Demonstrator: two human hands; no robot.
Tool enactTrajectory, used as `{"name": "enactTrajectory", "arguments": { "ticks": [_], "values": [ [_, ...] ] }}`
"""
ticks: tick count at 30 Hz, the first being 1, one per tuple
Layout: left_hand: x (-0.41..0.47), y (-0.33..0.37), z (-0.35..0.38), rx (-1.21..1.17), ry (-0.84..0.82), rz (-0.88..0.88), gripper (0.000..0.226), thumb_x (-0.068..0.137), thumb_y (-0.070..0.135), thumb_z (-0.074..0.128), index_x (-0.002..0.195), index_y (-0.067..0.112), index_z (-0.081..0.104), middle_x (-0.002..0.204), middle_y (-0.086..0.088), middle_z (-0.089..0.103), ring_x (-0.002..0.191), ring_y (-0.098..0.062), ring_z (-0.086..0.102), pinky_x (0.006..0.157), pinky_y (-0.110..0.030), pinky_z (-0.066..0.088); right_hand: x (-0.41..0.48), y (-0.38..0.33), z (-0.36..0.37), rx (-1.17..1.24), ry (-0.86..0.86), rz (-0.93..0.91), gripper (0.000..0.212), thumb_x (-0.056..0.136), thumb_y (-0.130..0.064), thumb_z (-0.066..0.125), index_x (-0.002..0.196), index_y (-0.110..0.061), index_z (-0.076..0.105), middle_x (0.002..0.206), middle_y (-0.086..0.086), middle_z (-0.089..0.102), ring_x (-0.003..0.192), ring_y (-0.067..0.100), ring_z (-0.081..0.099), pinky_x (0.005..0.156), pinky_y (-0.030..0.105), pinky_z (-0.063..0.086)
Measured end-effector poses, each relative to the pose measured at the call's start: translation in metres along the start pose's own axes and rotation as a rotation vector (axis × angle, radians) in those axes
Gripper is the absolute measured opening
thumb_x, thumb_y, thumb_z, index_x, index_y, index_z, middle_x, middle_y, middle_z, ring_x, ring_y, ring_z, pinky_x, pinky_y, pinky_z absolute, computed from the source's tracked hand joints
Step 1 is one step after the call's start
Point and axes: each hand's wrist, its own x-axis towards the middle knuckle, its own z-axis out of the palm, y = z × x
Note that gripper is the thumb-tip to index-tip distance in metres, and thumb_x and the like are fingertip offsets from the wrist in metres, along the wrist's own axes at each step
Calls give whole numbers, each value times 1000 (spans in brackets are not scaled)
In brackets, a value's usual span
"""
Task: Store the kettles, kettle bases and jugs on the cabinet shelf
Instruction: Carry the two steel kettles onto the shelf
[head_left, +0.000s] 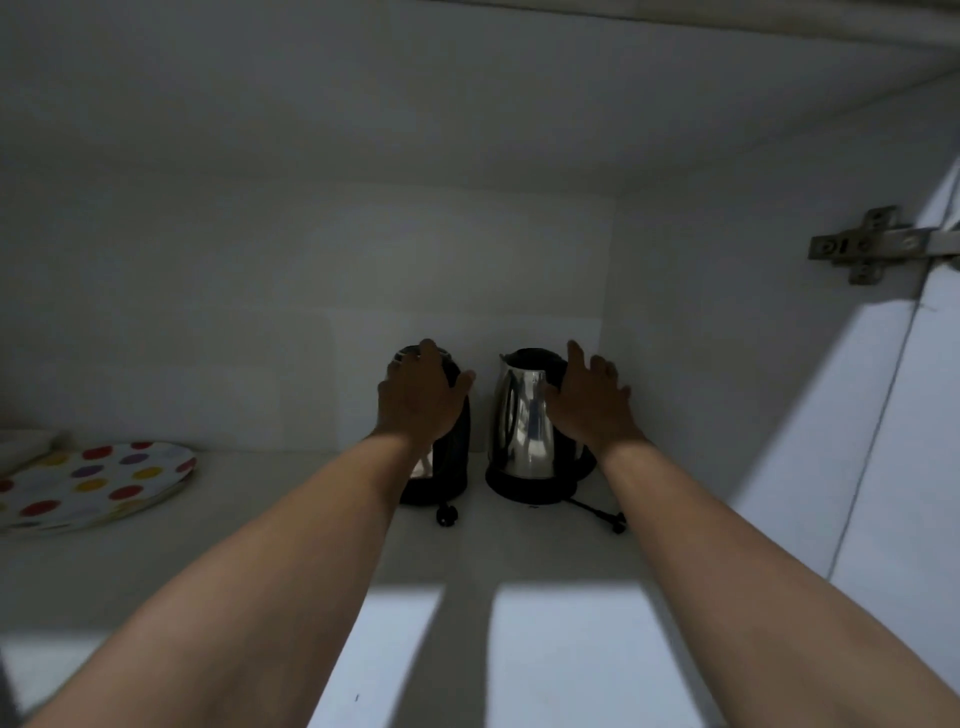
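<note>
Two steel kettles stand side by side on black bases at the back right of the white cabinet shelf (519, 551). My left hand (418, 397) lies over the top and near side of the left kettle (451, 447), hiding most of it, fingers spread. My right hand (589, 397) rests against the right side of the right kettle (519, 415), fingers apart. Each base, the left base (434, 493) and the right base (535, 488), has a black cord with a plug lying on the shelf in front. Whether either hand grips its kettle I cannot tell.
A plate with coloured dots (93, 483) lies at the shelf's left. The cabinet's right wall stands close to the right kettle, with a metal door hinge (872, 244) higher up. Bare shelf surface stretches in front of the kettles.
</note>
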Motion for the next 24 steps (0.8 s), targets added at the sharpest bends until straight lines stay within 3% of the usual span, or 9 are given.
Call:
{"name": "enactTrajectory", "arguments": {
  "ticks": [3,7,12,16,24],
  "values": [
    [-19,-4,-26,16,-62,94,57,95,54,49,136,16,44,139,-13,51,125,-37,47,99,-45,43,-25,-20,-13,-36,-5,-41,71,104,-43,44,161,-21,10,164,18,19,154,38,12,120,61,14],
    [-64,-13,-72,56,-141,116,61,97,53,46,146,17,38,144,-14,47,129,-37,44,103,-45,42,-79,-50,-30,-68,-29,-67,62,102,-43,44,158,-24,22,161,15,27,150,36,21,119,56,19],
    [-128,-28,-132,131,-100,182,56,99,50,44,134,7,48,126,-25,58,114,-43,56,93,-44,46,-156,-91,-51,-91,-29,-120,66,96,-45,49,154,-18,33,158,19,35,147,39,28,116,61,28],
    [-200,-59,-190,141,-34,154,50,100,46,42,137,13,49,130,-21,59,120,-40,55,93,-43,45,-233,-133,-61,-92,-46,-180,67,99,-44,48,157,-18,27,159,20,33,150,39,23,119,61,22],
    [-331,-160,-318,262,125,1,43,100,45,41,122,14,59,120,-15,65,111,-36,58,84,-42,49,-353,-250,-44,21,-136,-395,68,101,-42,45,160,-19,21,155,22,36,148,37,25,118,62,23]
  ]
}}
